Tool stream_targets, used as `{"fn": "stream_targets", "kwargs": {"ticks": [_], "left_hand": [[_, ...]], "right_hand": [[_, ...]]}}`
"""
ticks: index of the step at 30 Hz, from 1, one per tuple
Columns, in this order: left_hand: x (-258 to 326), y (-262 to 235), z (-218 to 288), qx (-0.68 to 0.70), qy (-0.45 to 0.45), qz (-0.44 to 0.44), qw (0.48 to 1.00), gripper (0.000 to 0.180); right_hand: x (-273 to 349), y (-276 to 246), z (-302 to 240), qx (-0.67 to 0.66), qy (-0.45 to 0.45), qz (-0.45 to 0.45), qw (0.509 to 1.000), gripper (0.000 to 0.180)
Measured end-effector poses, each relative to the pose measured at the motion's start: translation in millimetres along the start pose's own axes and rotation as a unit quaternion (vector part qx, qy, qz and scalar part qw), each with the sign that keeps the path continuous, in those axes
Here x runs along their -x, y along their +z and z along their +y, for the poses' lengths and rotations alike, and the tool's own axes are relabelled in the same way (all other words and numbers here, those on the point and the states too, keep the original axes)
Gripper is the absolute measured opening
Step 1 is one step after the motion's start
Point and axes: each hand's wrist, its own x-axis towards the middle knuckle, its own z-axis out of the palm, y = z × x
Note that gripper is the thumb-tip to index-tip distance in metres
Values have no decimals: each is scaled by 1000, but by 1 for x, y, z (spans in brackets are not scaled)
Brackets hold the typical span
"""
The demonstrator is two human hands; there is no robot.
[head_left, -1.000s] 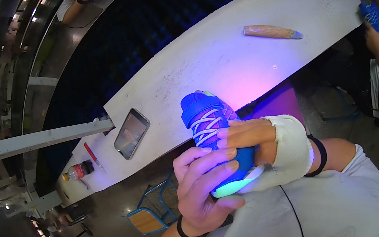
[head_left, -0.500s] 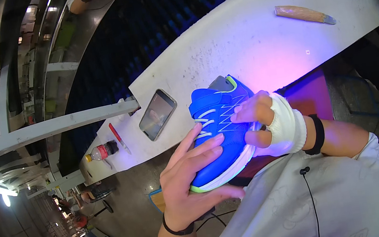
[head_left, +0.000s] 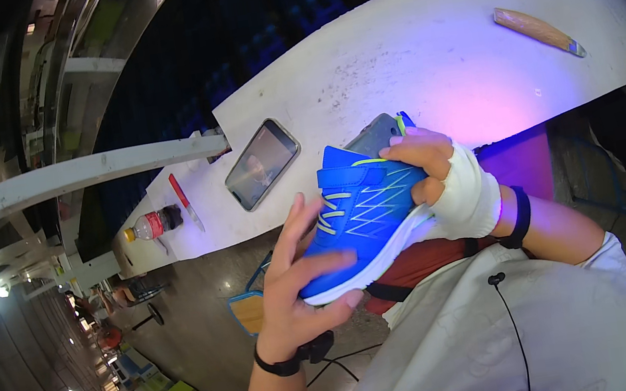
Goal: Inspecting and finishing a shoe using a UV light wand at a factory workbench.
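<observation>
- Left hand (head_left: 295, 295): grasping the toe end of a bright blue child's sneaker with white sole, pale green zigzag lacing and a strap across the tongue (head_left: 362, 224). Thumb under the sole edge, fingers spread up along the near side of the upper. Black band on that wrist.
- Right hand (head_left: 440, 176): wrapped in white bandage or cloth across palm and wrist, gripping the heel/collar end of the same sneaker, fingers curled over the top opening. Black wristband (head_left: 517, 217) just behind the wrap.
- Sneaker sits between both hands, held off the surface, side-on to camera, toe tilted down toward the left hand, heel up by the right. Held over the near edge of a white scuffed worktable (head_left: 423, 66), above the person's lap.
- Just beyond the left hand's fingertips: black smartphone (head_left: 261, 163) lying flat on the table, screen lit.
- Further left of that phone: red pen-like tool (head_left: 184, 201), then a small clear bottle with a yellow cap and red label (head_left: 151, 224) lying on its side near the table end.
- Well beyond the right hand, far right of the table: wooden-handled tool with a metal tip (head_left: 538, 31), lying flat, apart from everything else.
- Purple light tints the table just beyond the right hand.
</observation>
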Motion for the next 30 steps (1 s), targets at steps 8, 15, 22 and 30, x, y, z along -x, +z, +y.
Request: {"fn": "stream_targets", "kwargs": {"ticks": [8, 15, 22, 30], "left_hand": [[-12, 23, 8, -227, -260, -63, 936, 109], [-15, 7, 19, -251, -185, -48, 949, 103], [-37, 62, 32, -124, 171, 6, 977, 60], [-45, 168, -21, 35, 168, 163, 972, 47]], "right_hand": [[-3, 18, -16, 57, -52, 27, 997, 34], [13, 20, -10, 58, -33, 47, 997, 41], [-2, -91, -39, -109, 28, 144, 983, 100], [-15, -150, -59, -82, 47, -2, 996, 78]]}}
